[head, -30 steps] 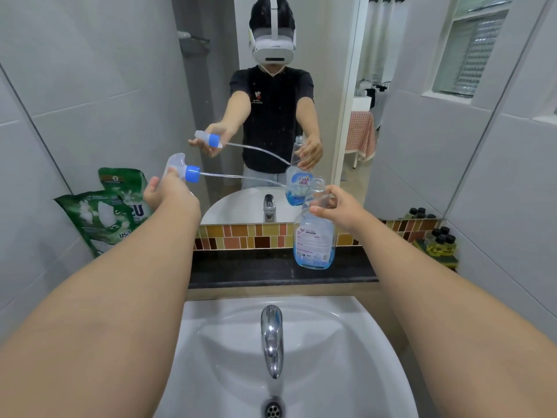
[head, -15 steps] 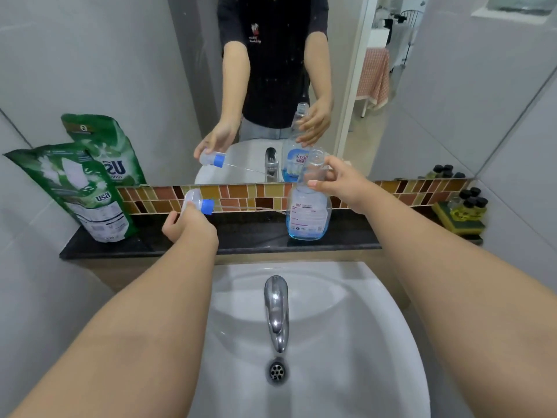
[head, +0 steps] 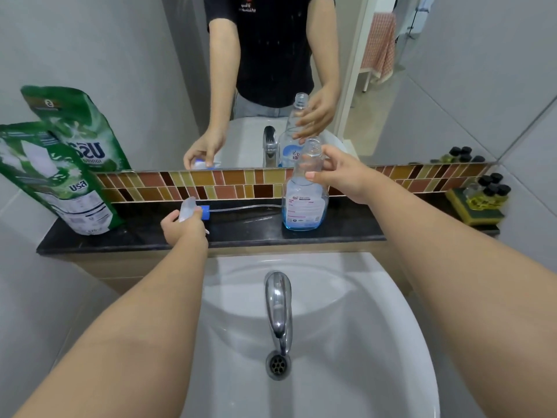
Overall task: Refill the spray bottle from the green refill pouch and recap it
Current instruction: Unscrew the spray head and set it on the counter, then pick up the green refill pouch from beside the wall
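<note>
The green refill pouch (head: 54, 182) leans on the wall at the counter's (head: 247, 233) far end, well left of the left hand (head: 182, 226). The uncapped spray bottle (head: 306, 194) stands upright with a little blue liquid, the right hand (head: 340, 175) loosely closed around its neck. The left hand is clamped on the spray head (head: 193, 211), set low on the counter, its dip tube (head: 244, 209) trailing right. Letting go carelessly could tip the light bottle, or the tube could drip.

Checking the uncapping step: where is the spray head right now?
In the head view, the spray head lies on the black ledge, held by the left hand, left of the open bottle.
</note>
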